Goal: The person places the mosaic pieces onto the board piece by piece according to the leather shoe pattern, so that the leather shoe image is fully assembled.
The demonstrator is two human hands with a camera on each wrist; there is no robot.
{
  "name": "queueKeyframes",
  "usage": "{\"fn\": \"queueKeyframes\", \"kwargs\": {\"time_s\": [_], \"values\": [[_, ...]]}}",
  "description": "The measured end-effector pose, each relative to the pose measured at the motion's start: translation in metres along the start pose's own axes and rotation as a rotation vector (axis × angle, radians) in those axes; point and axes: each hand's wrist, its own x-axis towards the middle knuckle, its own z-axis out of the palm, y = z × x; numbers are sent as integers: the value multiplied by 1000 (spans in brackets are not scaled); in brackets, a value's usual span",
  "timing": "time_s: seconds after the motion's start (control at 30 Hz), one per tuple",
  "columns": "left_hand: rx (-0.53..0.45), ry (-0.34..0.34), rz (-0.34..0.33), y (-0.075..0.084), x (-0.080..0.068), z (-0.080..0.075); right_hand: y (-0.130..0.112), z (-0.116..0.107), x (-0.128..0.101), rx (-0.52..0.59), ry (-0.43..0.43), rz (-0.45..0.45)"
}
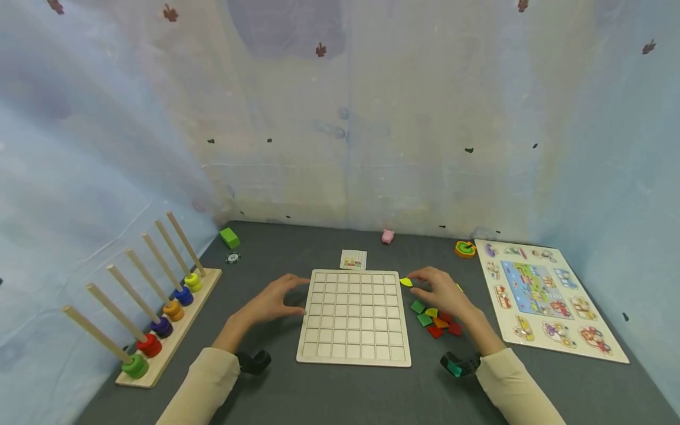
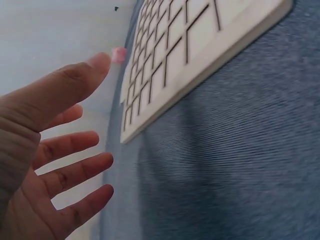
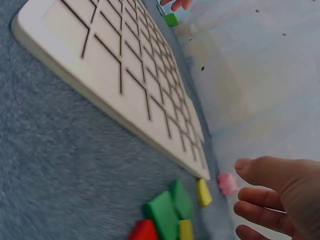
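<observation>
A pale wooden grid board (image 1: pixel 354 361) with rows of square recesses lies on the dark table between my two hands. My left hand (image 1: pixel 273 300) hovers beside the board's left edge, fingers spread and holding nothing; the left wrist view shows the gap between thumb (image 2: pixel 75 82) and board. On the other side my right hand (image 1: pixel 441 290) is held over the table near the upper right corner, also without anything in its grasp. A yellow piece (image 1: pixel 406 282) lies by that corner, close to the right fingertips. Below the right hand are several green (image 1: pixel 424 319), red (image 1: pixel 435 332), orange and yellow pieces.
At the left stands a peg stacker (image 1: pixel 159 360) with coloured rings. A picture puzzle board (image 1: pixel 491 283) lies at the right. Behind the grid are a pattern card (image 1: pixel 353 260), a pink pig figure (image 1: pixel 388 236), a green block (image 1: pixel 229 238), a round token (image 1: pixel 232 258) and an orange-green toy (image 1: pixel 465 249).
</observation>
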Motion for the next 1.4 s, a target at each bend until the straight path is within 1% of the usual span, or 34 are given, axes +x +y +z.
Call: {"fn": "queueKeyframes", "kwargs": {"time_s": [0.13, 0.2, 0.33, 0.47, 0.6, 0.73, 0.87, 1.07, 1.2, 1.27, 1.4], "values": [[-19, -10, -10, -4, 0, 9, 6, 10, 2, -23, 6, 58], [-30, -13, -5, -6, 0, 12, 9, 14, 5, -43, 17, 73], [-44, -20, 8, -8, 0, 18, 12, 23, 10, -79, 33, 58], [-55, -15, 1, -10, -1, 22, 12, 31, 15, -107, 54, 28], [-37, -1, -12, -13, -2, 24, 13, 36, 17, -131, 78, 6], [-7, -3, -32, -16, -3, 26, 15, 40, 17, -142, 92, -14], [10, -10, -42, -17, -3, 28, 17, 42, 16, -144, 88, 7], [26, -15, -47, -15, -4, 28, 17, 42, 15, -87, 75, 97], [28, -23, -49, -14, -4, 27, 17, 42, 15, -45, 103, 138], [25, -25, -53, -13, -4, 27, 16, 43, 16, -13, 147, 123], [21, -26, -59, -13, -4, 27, 8, 48, 20, 84, 235, 55]]}}
